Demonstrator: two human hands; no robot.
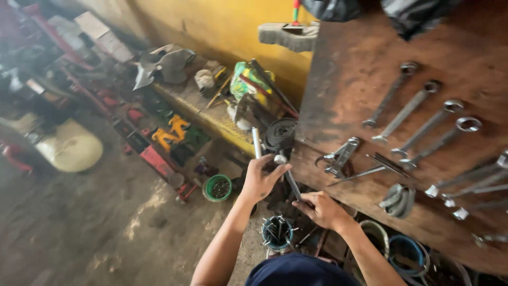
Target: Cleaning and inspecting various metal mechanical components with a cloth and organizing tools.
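1. Two hands work one tool: the left hand [259, 180] pinches the head of a socket wrench [288, 177] at its fingertips, with a pale tube [256, 142] rising just above them.
2. The right hand [321, 208] closes around the wrench's lower shaft, just below and right of the left.
3. The step looks like fitting or adjusting the wrench head; the next move likely calls for a steady grip and a twist.
4. Spanners [423, 124] hang on a board [360, 63] right of both hands; a green bowl [218, 187] sits left.

A yellow wall [222, 26], a brown board [360, 63] of silver wrenches [410, 108], a green bowl [218, 188]
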